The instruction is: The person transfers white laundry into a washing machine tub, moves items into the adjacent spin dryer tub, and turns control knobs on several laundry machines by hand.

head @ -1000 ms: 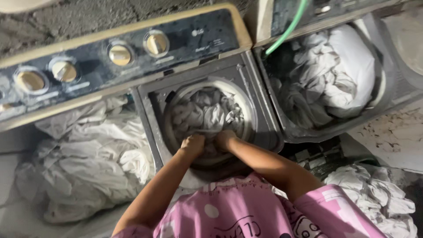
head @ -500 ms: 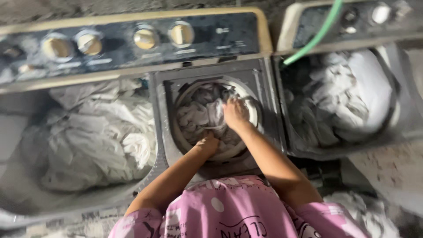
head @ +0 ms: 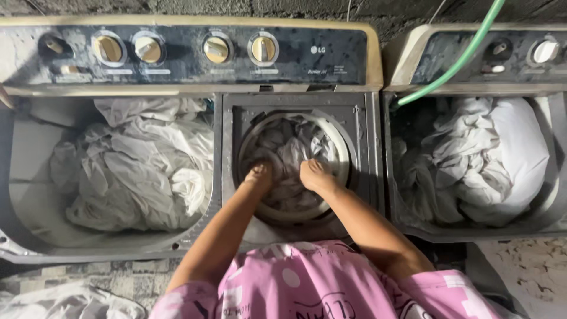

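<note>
White laundry [head: 292,159] fills the spin drum [head: 345,139]; left hand [head: 258,175] and right hand [head: 315,175] press it down, grip undeterminable; wash tub [head: 23,195] leftward remains loaded.

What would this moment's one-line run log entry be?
left hand: pressing on white laundry | right hand: same | place: round spin tub, middle | wash tub: holds white sheets

Dim, even light; sharp, slight edge distortion.
</note>
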